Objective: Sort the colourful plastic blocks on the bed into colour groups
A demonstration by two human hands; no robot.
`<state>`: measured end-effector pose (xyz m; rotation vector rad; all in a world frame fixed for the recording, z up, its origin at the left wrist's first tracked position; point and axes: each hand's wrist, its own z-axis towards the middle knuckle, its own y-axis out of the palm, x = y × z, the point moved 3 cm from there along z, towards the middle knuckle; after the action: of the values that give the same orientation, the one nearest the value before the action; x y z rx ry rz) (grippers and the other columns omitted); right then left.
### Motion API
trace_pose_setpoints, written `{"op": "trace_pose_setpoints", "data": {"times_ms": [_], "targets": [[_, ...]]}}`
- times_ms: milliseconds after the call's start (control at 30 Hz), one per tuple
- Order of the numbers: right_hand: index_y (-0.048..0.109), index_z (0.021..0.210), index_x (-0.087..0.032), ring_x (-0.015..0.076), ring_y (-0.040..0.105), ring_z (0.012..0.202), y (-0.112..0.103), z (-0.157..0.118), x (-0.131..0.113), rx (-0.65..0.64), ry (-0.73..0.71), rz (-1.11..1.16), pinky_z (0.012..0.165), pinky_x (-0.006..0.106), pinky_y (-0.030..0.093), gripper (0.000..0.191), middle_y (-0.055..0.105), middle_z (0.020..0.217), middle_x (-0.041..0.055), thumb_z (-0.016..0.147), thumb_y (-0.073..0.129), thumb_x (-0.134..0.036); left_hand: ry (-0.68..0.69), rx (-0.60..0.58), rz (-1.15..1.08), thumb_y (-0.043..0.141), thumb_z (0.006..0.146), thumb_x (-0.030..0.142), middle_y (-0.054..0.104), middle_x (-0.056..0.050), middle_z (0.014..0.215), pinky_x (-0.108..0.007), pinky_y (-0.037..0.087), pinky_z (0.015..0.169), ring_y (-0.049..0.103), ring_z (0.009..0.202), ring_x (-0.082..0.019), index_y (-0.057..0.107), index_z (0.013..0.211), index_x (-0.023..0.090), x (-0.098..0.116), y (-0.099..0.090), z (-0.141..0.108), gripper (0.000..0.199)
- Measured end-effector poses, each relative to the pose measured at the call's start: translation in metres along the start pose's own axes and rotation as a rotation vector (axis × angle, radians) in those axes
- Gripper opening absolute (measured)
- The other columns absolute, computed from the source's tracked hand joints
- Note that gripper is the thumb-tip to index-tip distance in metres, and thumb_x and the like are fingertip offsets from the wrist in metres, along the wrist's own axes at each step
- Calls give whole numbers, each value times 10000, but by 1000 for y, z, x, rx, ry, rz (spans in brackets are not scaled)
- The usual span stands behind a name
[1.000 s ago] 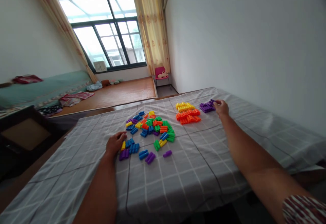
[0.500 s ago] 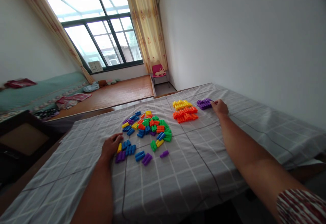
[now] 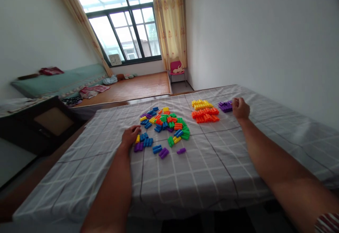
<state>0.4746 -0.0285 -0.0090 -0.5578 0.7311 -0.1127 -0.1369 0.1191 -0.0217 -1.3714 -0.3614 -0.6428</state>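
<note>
Bench (image 3: 201, 176): under a grey checked cloth, it spans the foreground below your arms. Window (image 3: 122, 24): upright beyond the bench, with a yellow curtain (image 3: 169, 28) at its right side. Low wooden platform (image 3: 143, 86): between bench and window. Pink chair (image 3: 175, 65): by the wall corner, a pale soft toy on its seat.

Mixed pieces (image 3: 172, 119): small plastic, in green, blue, orange, yellow and purple, spread loosely at the middle of the cloth. Orange pieces (image 3: 205, 114): two rows, to the right of the mixed spread. Yellow pieces (image 3: 201, 104): lined up just behind the orange.

Your right hand (image 3: 241, 109): at the right edge of the purple group (image 3: 225, 106); fingers curled nearly closed; cannot tell if a piece is in them. Your left hand (image 3: 131, 134): low on the cloth, fingers loosely bent, just beside a yellow piece (image 3: 138, 138) and blue pieces (image 3: 147, 142); grip on anything cannot be told.

Lone purple piece (image 3: 181, 151): near edge of the spread, apart from its neighbours.
</note>
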Motion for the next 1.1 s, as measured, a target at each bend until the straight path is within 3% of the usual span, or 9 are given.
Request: {"op": "trace_pose_setpoints", "data": {"times_ms": [133,300,367,467,600,767,967,1100], "targets": [[647,1104,-166,203,669,755,4,-31,-75,-197,-305,117,704,290,470,362,733,893,92,935,447,-416,-10,9,12,482,841,388,769,-20,938,-251,480,696,688,836,-183,719,1109,206,4,1,-2,402],[705,1053,-223,164,653,827,14,-109,-189,-708,-775,239,785,277,481,269,725,992,54,940,496,-348,-4,2,8,478,859,362,768,-10,952,-241,474,702,685,864,-176,719,1111,217,5,4,-3,378],[723,1037,-239,173,638,933,17,-140,-225,-844,-954,170,842,279,463,246,721,999,54,944,509,-316,-7,-4,20,480,862,348,768,-7,956,-241,475,715,685,876,-177,719,1114,221,6,3,-4,370],[735,1026,-245,201,613,1019,27,-169,-258,-906,-1082,-76,862,291,445,235,708,1024,69,938,523,-295,-18,-11,34,478,867,328,767,-7,966,-246,473,724,685,883,-178,718,1118,221,10,2,-7,364],[722,1038,-213,240,620,1018,39,-177,-278,-872,-1002,-340,814,314,460,297,687,1068,109,940,512,-398,-27,-17,37,489,865,316,767,-4,967,-242,469,726,683,885,-176,720,1116,226,15,0,-10,353],[713,1009,-209,285,622,1011,38,-180,-287,-870,-929,-405,774,336,467,302,683,1060,147,852,634,-455,-12,-13,28,503,853,321,769,-9,959,-252,464,706,683,871,-189,730,1098,230,13,1,-9,346],[680,967,-236,232,628,920,50,-176,-271,-950,-825,-232,647,271,419,269,679,1069,83,738,714,-373,-13,0,16,509,839,329,772,-7,937,-255,467,706,684,869,-196,737,1080,234,13,0,-8,345],[663,915,-221,180,620,821,62,-165,-258,-1013,-697,-66,612,243,390,234,689,963,36,723,680,-354,-6,3,22,500,842,339,771,-11,927,-261,472,726,682,866,-200,736,1094,227,14,-1,-9,363]]}}
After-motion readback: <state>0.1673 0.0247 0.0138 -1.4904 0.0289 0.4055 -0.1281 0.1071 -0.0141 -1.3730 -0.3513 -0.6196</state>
